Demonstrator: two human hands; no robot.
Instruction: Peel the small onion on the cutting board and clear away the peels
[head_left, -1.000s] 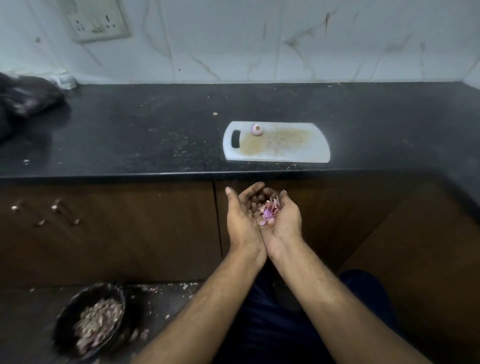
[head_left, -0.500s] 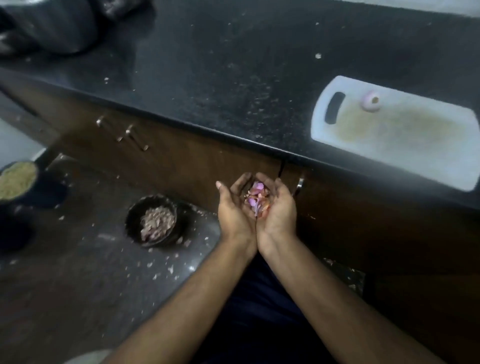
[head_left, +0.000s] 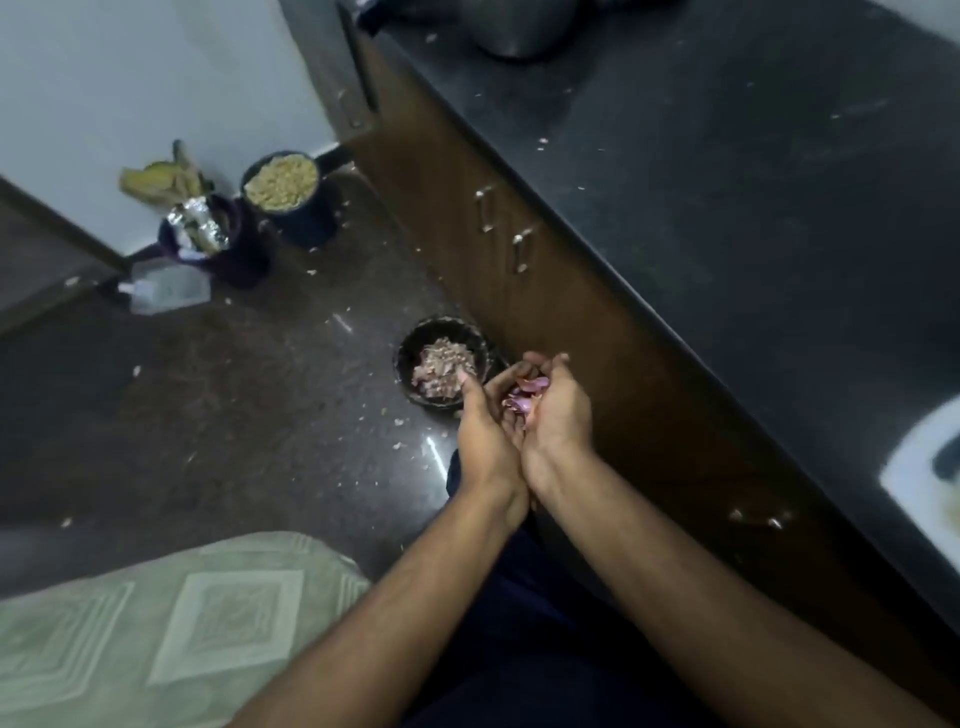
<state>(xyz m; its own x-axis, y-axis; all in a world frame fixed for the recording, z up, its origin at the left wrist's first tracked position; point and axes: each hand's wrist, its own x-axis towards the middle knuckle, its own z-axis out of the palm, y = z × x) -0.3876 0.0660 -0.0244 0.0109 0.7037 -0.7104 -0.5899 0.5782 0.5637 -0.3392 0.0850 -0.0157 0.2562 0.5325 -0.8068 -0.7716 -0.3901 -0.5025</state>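
Observation:
My left hand (head_left: 483, 431) and my right hand (head_left: 561, 415) are pressed side by side into a cup, holding a small heap of pink-purple onion peels (head_left: 522, 397). They hover just right of a black bowl (head_left: 413, 345) on the floor, which holds older brownish peels. Only a corner of the white cutting board (head_left: 919, 467) shows at the right edge, on the black counter (head_left: 727, 208). The onion is out of view.
Brown cabinet doors with metal handles (head_left: 519, 252) run under the counter. On the floor at the back stand a dark pot of yellow grains (head_left: 283, 179), a purple container with foil (head_left: 202, 234) and a plastic bottle (head_left: 161, 286). A pale green mat (head_left: 156, 623) lies at front left.
My view has swung left and down from the counter to the floor. My cupped hands with the peels have moved close to the black bowl, and the board has slid to the right edge.

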